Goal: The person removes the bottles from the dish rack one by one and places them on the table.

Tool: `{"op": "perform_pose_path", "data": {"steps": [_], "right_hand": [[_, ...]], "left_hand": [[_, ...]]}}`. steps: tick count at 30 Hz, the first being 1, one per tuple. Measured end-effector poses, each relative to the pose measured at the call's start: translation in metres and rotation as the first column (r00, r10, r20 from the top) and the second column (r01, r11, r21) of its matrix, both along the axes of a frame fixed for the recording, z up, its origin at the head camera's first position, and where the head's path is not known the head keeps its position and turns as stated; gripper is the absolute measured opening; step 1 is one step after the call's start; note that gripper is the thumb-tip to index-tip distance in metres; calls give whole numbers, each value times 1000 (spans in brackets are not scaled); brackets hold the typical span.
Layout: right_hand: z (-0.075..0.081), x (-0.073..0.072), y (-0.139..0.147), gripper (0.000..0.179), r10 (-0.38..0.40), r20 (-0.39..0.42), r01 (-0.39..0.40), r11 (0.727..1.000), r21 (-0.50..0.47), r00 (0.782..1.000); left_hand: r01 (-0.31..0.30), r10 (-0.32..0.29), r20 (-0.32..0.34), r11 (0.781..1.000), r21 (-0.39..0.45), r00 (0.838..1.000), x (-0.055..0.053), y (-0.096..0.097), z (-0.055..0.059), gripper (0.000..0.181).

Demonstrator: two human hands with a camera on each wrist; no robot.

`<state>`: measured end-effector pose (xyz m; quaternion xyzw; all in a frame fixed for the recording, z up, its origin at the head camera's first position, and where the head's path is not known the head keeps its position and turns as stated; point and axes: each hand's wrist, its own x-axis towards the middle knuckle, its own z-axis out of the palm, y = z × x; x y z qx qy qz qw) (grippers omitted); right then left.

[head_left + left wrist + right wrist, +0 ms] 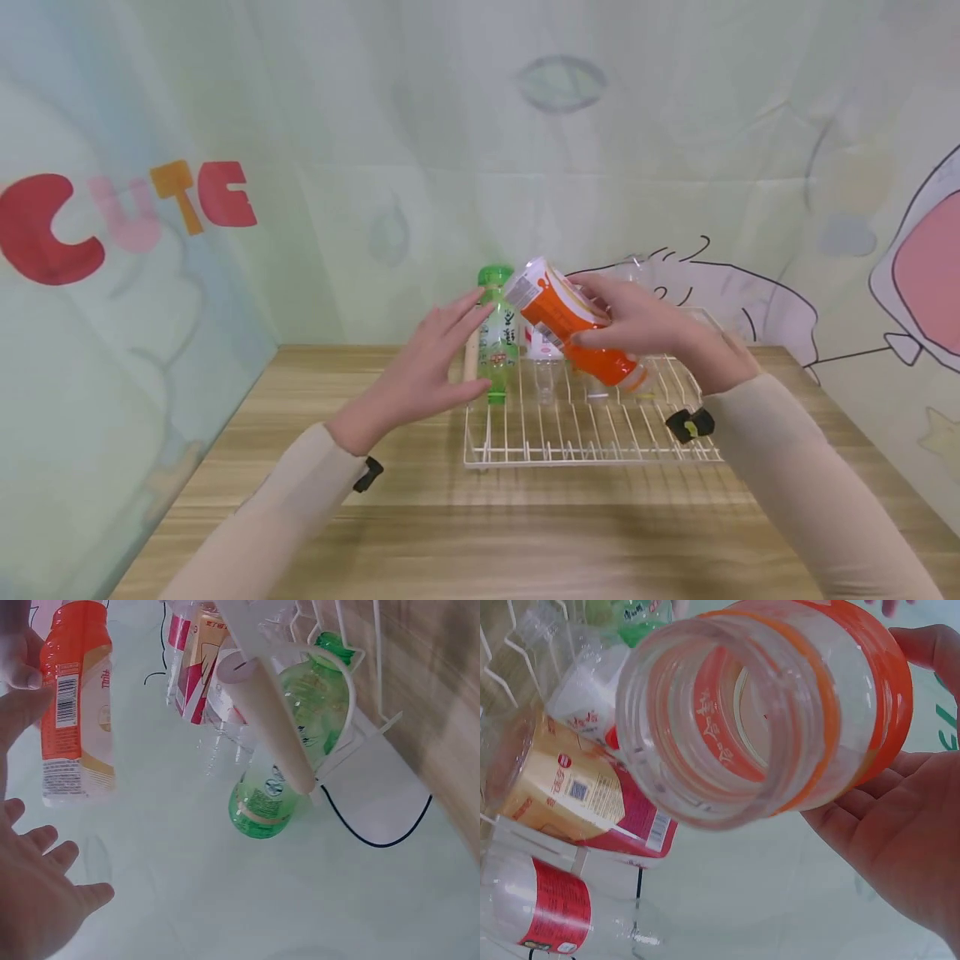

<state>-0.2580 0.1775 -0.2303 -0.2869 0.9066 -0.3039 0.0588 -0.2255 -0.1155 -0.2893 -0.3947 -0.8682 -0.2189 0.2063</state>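
Observation:
An orange and white plastic bottle (562, 312) is gripped by my right hand (637, 312) above the white wire rack (585, 458). It tilts with its neck down and to the right. The right wrist view looks into its uncapped mouth (705, 727), and the inside appears empty. My left hand (423, 358) is held up with its fingers extended, beside the rack's left end. A clear green bottle (497, 333) stands upside down there, partly behind the left fingertips. In the left wrist view, the left thumb overlaps the orange bottle (75, 712).
Several more bottles stand neck down in the rack, including one with a red label (559, 907) and a tan and magenta one (585, 787). A pale rod (270, 720) is at the rack's left end. Printed curtains (450, 167) surround the wooden table (360, 542).

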Motion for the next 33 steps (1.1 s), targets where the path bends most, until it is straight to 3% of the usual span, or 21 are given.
{"op": "perform_pose_path", "data": {"steps": [11, 18, 23, 33], "right_hand": [[-4, 9, -20, 70, 58, -5, -58, 996, 70, 998], [-5, 17, -30, 70, 66, 8, -66, 987, 148, 998], [-8, 20, -37, 69, 109, 69, -116, 987, 113, 992], [-10, 26, -44, 64, 122, 60, -128, 985, 112, 991]], "left_hand": [[-33, 12, -185, 994, -107, 983, 0, 15, 18, 82], [-54, 11, -243, 984, -171, 970, -1, 17, 16, 80], [-60, 3, -274, 978, -200, 962, -1, 20, 13, 83], [-81, 12, -321, 975, -205, 947, -1, 21, 8, 79]]}}
